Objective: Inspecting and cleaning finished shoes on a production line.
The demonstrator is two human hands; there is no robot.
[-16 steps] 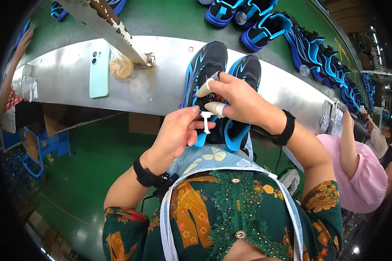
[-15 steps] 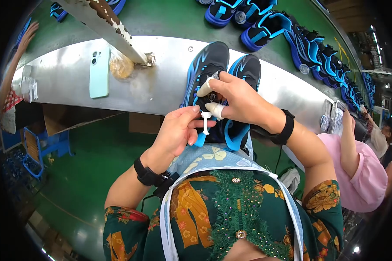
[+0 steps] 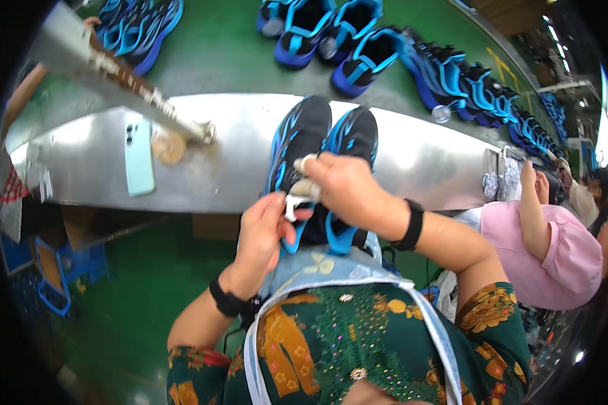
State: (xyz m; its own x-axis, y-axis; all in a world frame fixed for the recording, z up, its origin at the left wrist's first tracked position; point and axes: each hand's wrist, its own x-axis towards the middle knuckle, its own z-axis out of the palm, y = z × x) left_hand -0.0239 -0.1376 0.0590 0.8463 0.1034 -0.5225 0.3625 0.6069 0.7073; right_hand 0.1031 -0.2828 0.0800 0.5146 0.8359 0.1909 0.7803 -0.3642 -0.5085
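Two black sneakers with blue trim stand side by side at the bench's near edge, toes away from me: a left sneaker [image 3: 302,131] and a right sneaker [image 3: 355,135]. My left hand [image 3: 257,236] is closed on a small white plastic piece [image 3: 293,206], held beside the left sneaker's opening. My right hand [image 3: 358,192] reaches over both sneakers, with pale finger cots [image 3: 305,189] on its thumb and a finger. Those fingertips are bent in over the left sneaker's lace area, close to the white piece. Whatever they pinch is hidden and slightly blurred.
A mint-green phone [image 3: 139,158] lies on the metal bench [image 3: 236,162], left of a post [image 3: 142,94] and a round yellowish roll [image 3: 169,147]. Beyond, rows of sneakers [image 3: 365,61] line the green surface. A person in a pink top [image 3: 533,253] sits at right; another person's arm [image 3: 24,98] shows at left.
The view has shifted, so bench and sneakers sit lower and further left. The white piece, hanging upright before, is now tilted, and my right fingertips have drawn closer together.
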